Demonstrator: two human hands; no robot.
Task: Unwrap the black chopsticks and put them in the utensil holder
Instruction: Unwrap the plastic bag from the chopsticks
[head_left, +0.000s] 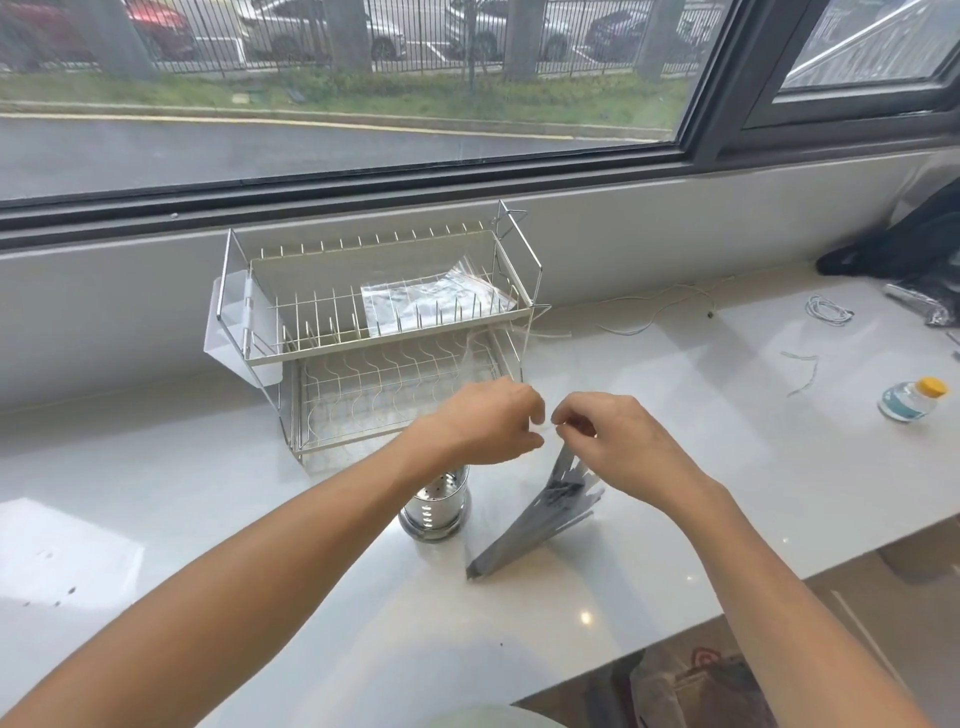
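A bundle of dark chopsticks (535, 519) in a clear plastic wrapper stands tilted on the white counter, its lower end resting near the front and its top under my hands. My left hand (488, 426) and my right hand (618, 441) meet above it, fingers pinched on the top of the wrapper. The shiny perforated metal utensil holder (436, 512) stands upright just left of the bundle, partly hidden under my left wrist.
A two-tier wire dish rack (384, 332) with a plastic bag in its top tray stands behind my hands against the window sill. A small bottle with a yellow cap (911, 402), loose cords (826, 312) and dark bags (904, 249) lie at the right. The counter edge (779, 566) drops off at the front right.
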